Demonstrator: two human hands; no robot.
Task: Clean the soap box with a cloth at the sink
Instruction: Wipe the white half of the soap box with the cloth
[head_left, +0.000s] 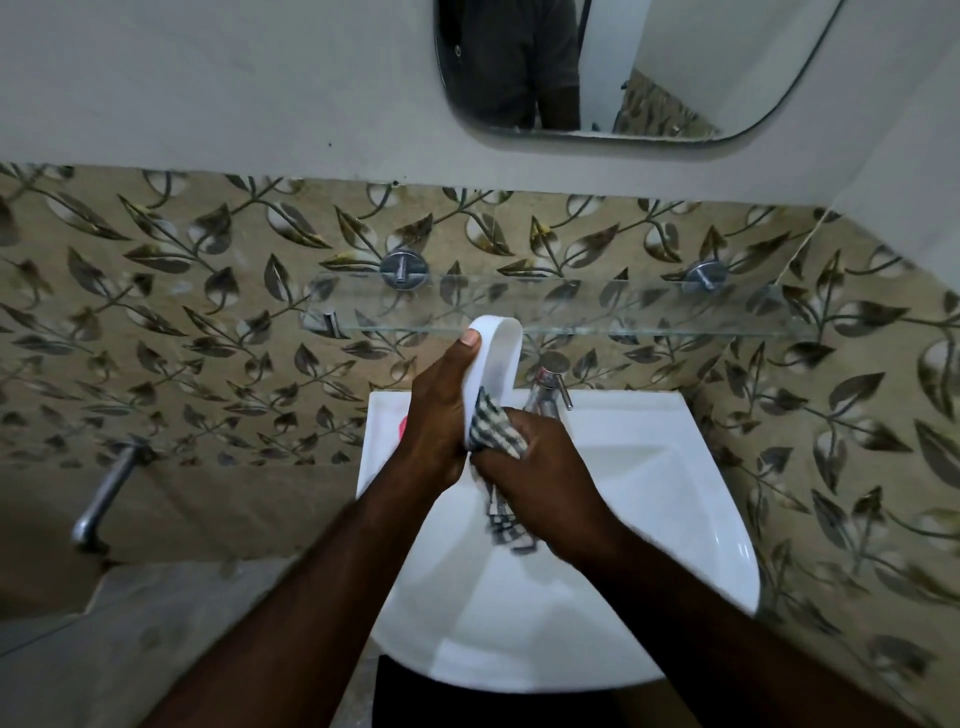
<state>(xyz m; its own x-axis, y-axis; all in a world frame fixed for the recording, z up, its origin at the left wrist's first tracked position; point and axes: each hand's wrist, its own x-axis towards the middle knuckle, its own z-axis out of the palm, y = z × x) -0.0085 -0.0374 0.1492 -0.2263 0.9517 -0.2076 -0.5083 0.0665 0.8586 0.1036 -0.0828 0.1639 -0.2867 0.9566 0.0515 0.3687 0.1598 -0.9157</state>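
Note:
My left hand (439, 415) grips a white oval soap box (496, 358) and holds it upright on its end above the back of the white sink (675, 519). The thumb lies along the box's left side near its top. My right hand (540, 473) holds a grey-and-white checked cloth (493, 428) bunched against the lower part of the box. A tail of the cloth hangs down under my right palm over the basin.
A chrome tap (550, 384) stands just behind my right hand. Above it a glass shelf (623, 306) on two chrome mounts runs along the leaf-patterned tiles. A pink object (402, 426) lies on the sink's left rim. A second tap (104, 499) juts out at far left. A mirror (623, 67) hangs above.

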